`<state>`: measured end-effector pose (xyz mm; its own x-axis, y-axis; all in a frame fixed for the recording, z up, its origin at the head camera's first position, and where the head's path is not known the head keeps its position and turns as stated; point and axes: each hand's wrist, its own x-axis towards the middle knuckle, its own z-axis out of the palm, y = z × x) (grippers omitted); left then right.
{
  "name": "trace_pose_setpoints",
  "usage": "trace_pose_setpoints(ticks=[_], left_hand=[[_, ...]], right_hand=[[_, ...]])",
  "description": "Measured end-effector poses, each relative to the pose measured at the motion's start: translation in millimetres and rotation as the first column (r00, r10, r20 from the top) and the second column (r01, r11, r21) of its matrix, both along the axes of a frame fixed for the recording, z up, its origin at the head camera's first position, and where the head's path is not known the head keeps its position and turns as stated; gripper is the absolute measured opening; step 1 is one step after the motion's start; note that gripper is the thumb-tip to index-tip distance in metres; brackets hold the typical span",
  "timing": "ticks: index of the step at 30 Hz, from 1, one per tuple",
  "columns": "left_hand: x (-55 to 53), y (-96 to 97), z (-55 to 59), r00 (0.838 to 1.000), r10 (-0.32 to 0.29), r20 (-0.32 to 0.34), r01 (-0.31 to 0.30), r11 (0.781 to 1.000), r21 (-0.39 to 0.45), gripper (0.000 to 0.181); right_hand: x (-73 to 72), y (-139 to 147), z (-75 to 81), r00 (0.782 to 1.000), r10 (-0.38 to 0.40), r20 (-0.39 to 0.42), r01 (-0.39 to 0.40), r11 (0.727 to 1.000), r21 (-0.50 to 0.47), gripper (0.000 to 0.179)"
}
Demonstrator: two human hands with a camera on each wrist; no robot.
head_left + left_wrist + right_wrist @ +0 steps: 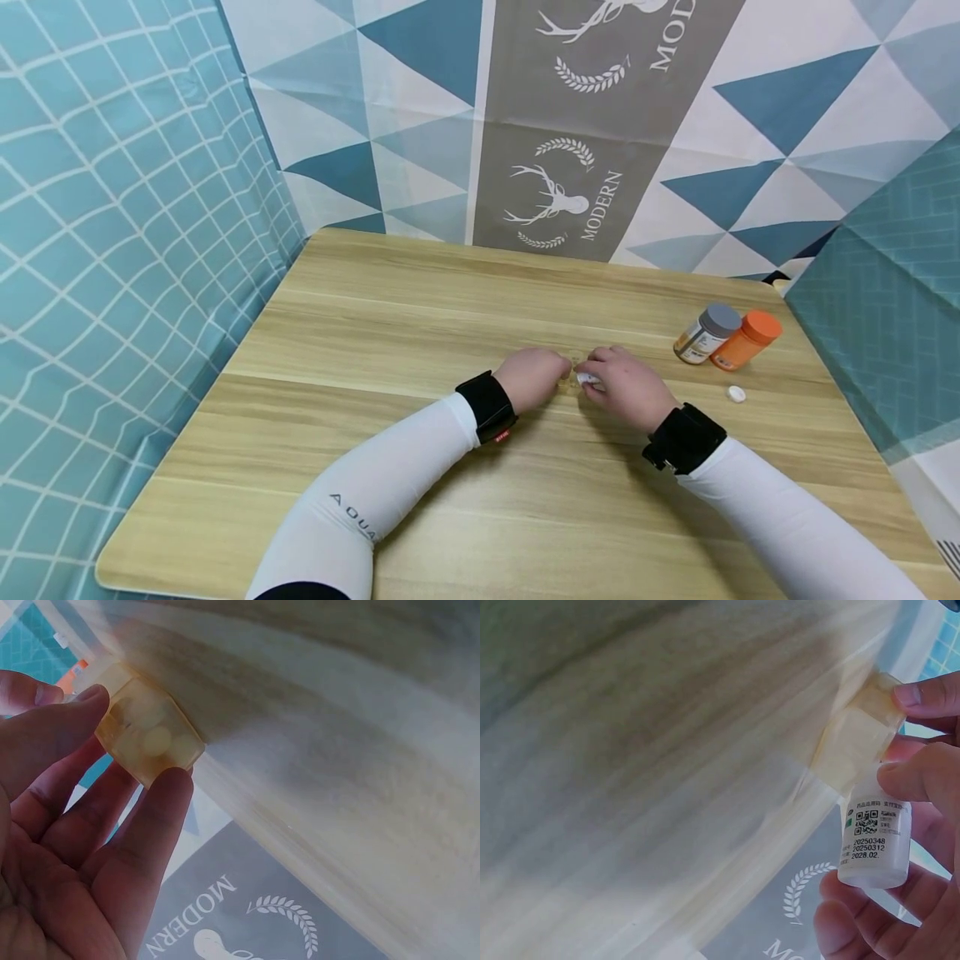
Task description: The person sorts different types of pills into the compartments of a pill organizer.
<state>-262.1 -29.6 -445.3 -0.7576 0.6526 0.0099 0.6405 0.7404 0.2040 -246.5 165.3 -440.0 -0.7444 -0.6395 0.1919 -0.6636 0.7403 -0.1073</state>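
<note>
My left hand (531, 377) pinches a small translucent amber pill box (154, 735) between thumb and fingers, low at the wooden table. A pale round tablet (157, 741) shows inside the box in the left wrist view. With curled fingers my right hand (632, 390) holds a small white plastic medicine bottle (876, 844), printed with a QR code and dates. The bottle is tipped, its neck end right at the pill box; my right fingers hide the mouth. In the head view both hands meet near the table's middle, largely covering the box.
A white cap (736, 393) lies on the table (360, 333) right of my right hand. Behind it stand a grey-capped jar (705, 335) and an orange bottle (746, 340), side by side. Patterned cloth hangs along the back and left edges.
</note>
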Motion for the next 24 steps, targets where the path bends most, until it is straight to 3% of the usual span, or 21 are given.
trace_pose_setpoints(ticks=[15,24], left_hand=[[1.4,-0.1,1.7,1.0,-0.004,-0.005,0.004,1.0,0.016,0.018],[2.8,-1.1,3.2,1.0,0.003,0.008,-0.003,1.0,0.027,0.022]], right_hand=[[-1.1,-4.5,6.0,1.0,0.019,0.0,-0.018,0.996,0.087,0.018],[-1.4,-2.9,4.1,1.0,0.027,-0.012,-0.026,0.998,0.057,0.019]])
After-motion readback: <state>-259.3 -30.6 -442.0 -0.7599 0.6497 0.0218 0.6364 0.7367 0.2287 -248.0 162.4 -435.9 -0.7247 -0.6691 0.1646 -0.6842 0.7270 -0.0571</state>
